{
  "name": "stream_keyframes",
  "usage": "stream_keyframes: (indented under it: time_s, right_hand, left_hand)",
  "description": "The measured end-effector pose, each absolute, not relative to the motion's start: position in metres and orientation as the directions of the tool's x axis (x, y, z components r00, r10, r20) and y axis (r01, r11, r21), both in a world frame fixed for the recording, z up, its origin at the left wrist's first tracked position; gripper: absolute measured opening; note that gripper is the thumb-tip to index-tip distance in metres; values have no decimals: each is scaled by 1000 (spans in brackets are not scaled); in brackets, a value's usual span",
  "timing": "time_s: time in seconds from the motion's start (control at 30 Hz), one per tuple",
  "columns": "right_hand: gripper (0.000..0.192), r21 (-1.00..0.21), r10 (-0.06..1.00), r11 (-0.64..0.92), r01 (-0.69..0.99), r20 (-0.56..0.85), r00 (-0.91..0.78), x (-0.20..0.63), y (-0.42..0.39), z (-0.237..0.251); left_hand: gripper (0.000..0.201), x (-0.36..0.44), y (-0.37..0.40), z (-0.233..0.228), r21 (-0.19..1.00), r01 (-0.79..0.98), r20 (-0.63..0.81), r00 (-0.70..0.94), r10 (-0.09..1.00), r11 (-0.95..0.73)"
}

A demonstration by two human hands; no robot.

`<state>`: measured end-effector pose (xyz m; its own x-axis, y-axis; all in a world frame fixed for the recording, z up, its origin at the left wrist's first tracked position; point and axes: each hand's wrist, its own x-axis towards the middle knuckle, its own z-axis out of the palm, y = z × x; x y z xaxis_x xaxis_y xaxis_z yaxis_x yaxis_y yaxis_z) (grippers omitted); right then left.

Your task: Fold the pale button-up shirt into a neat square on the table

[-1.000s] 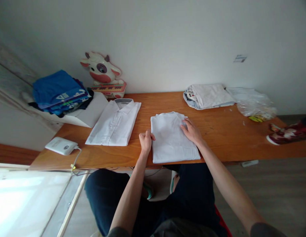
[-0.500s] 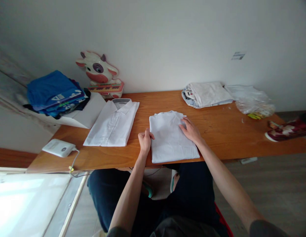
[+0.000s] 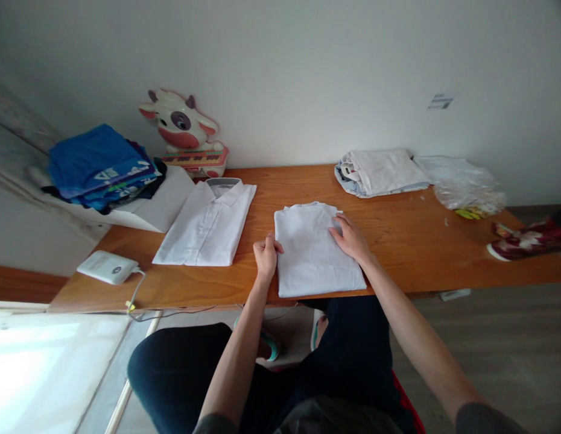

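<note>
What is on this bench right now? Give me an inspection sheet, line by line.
Surface: wooden table, marked with scuffs.
Job's things: folded white shirt at the near edge.
Clutter: second white shirt, blue clothes pile, cow toy, folded pale garments, plastic bag.
Hands: left hand grips the shirt's left edge; right hand lies flat on it.
Cables: white device with a cable off the edge.
Surroundings: white wall, shoe.
</note>
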<state>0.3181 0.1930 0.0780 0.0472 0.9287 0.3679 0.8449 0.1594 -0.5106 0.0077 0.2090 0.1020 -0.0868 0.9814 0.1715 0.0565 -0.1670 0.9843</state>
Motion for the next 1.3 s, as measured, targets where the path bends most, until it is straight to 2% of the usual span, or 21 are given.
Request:
stream_keyframes:
  time_s: [0.77, 1.3]
  right_hand:
    - [49, -536, 930, 168, 827, 364, 47, 319, 194, 78]
    - [47, -501, 930, 156, 852, 364, 43, 318, 193, 79]
  left_hand:
    - [65, 8, 211, 102, 987, 64, 153, -87, 984, -147]
    - [65, 8, 209, 103, 989, 47, 146, -84, 986, -142]
